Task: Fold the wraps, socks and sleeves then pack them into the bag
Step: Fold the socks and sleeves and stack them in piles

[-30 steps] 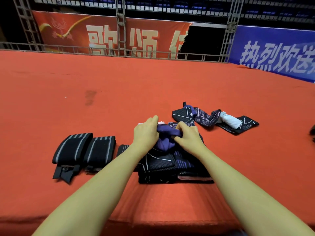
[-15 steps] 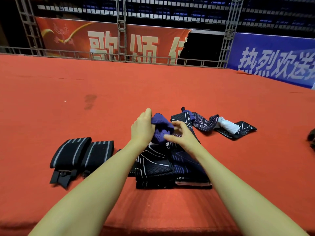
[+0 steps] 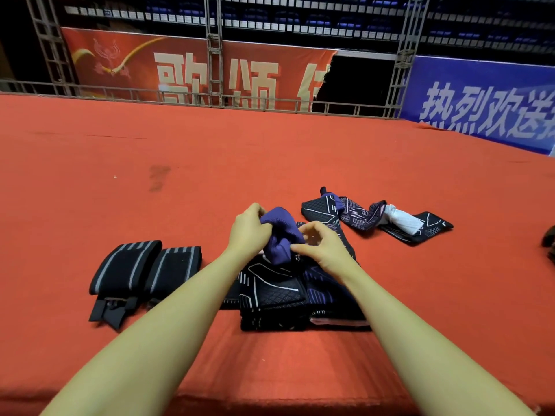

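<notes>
Purple sock (image 3: 280,235), a soft ribbed knit bunched into a rounded lump, was held up between both hands over the middle of the red carpeted surface (image 3: 270,151). The left hand (image 3: 247,228) gripped the sock's upper left edge, fingers curled over the fabric. The right hand (image 3: 322,246) pinched the sock's lower right side between thumb and forefinger, the other fingers arched above it.

Directly beneath the grip lay a folded stack of dark sleeves (image 3: 295,298), flat and roughly rectangular, of stretchy black and navy cloth printed with white lines and a fine diamond grid; a thin pale pink edge showed at the stack's lower right corner. Beyond the grip and to its right sprawled an unfolded patterned sleeve (image 3: 357,214), long and limp, crossed with purple and white markings, and a crumpled white sock (image 3: 401,220) lay on its far end.

To the left of the grip, well apart from the hands, two black elastic wraps (image 3: 144,270) sat side by side and touching, each rolled into a thick band with grey stripes running lengthwise; a flat strap tail stuck out from the nearer end of the left one.

Past the carpet stood a metal rail (image 3: 195,97), a red banner (image 3: 192,67) and a blue banner (image 3: 486,100), both with large pale characters.
</notes>
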The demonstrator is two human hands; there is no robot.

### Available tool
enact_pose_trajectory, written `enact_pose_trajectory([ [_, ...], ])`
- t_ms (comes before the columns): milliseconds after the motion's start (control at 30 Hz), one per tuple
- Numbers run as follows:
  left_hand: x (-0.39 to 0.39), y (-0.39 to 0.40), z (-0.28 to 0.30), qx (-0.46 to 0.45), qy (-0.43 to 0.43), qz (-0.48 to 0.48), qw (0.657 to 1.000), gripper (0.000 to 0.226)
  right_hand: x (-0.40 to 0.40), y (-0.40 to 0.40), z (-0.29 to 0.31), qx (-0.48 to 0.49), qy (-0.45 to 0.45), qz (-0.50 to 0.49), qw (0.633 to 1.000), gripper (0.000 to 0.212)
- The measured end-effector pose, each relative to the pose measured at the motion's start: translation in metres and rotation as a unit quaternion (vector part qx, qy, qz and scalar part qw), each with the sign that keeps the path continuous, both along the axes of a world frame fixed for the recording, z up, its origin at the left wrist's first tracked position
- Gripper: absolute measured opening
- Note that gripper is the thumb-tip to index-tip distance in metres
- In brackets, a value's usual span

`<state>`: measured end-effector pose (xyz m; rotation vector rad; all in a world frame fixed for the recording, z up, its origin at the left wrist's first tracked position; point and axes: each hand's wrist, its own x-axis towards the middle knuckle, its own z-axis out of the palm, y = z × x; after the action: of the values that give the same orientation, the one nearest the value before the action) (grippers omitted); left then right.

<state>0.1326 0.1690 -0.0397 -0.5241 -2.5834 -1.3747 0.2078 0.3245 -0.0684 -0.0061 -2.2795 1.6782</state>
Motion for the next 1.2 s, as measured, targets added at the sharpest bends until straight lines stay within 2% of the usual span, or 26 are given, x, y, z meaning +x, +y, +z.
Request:
enact_pose_trajectory([
  [67, 0.001, -0.001, -0.004, 0.001, -0.029, -0.036, 0.999, 0.013, 0.0, 0.002, -0.004, 0.032, -0.007, 0.003, 0.999, 0.02],
  [133, 0.006, -0.006, -0.011, -0.005, -0.078, -0.136, 0.988, 0.024, 0.0, 0.004, -0.01, 0.043, -0.013, 0.003, 0.999, 0.015],
  [233, 0.009, -0.016, -0.027, -0.041, -0.11, -0.27, 0.956, 0.071, -0.001, 0.003, -0.014, 0.02, 0.0, -0.027, 0.999, 0.014],
  [300, 0.005, -0.022, -0.037, -0.078, -0.084, -0.287, 0.951, 0.097, -0.002, 0.002, -0.014, -0.011, 0.013, -0.046, 0.999, 0.013],
  [333, 0.002, -0.023, -0.041, -0.092, -0.06, -0.281, 0.954, 0.101, -0.003, 0.001, -0.014, -0.019, 0.02, -0.051, 0.998, 0.015],
  [400, -0.002, -0.023, -0.044, -0.084, -0.026, -0.263, 0.961, 0.095, -0.004, -0.002, -0.011, -0.02, 0.026, -0.046, 0.998, 0.014],
  [500, 0.003, -0.016, -0.04, -0.051, 0.007, -0.234, 0.971, 0.069, -0.004, -0.004, -0.008, 0.0, 0.024, -0.048, 0.999, 0.011],
  [633, 0.01, -0.007, -0.033, -0.055, 0.081, -0.078, 0.992, 0.032, -0.001, 0.0, -0.006, 0.035, 0.042, -0.078, 0.995, 0.015],
  [733, 0.015, -0.001, -0.025, -0.085, 0.094, 0.035, 0.991, 0.032, 0.004, -0.002, -0.006, 0.061, 0.064, -0.123, 0.988, 0.024],
  [800, 0.017, 0.004, -0.021, -0.122, 0.108, 0.064, 0.985, 0.036, 0.007, -0.003, -0.005, 0.113, 0.074, -0.157, 0.978, 0.028],
  [867, 0.016, 0.007, -0.021, -0.164, 0.12, 0.056, 0.978, 0.04, 0.008, -0.001, -0.004, 0.121, 0.073, -0.151, 0.978, 0.027],
  [967, 0.013, 0.006, -0.029, -0.22, 0.124, -0.003, 0.968, 0.045, 0.01, 0.005, -0.003, 0.103, 0.059, -0.071, 0.99, 0.031],
  [1067, 0.014, 0.001, -0.04, -0.295, 0.144, -0.023, 0.944, 0.045, 0.012, 0.004, -0.006, 0.08, 0.008, 0.002, 0.997, 0.025],
  [1200, 0.017, -0.007, -0.043, -0.258, 0.132, -0.104, 0.951, 0.059, 0.008, 0.006, -0.013, 0.11, 0.003, -0.026, 0.994, 0.028],
])
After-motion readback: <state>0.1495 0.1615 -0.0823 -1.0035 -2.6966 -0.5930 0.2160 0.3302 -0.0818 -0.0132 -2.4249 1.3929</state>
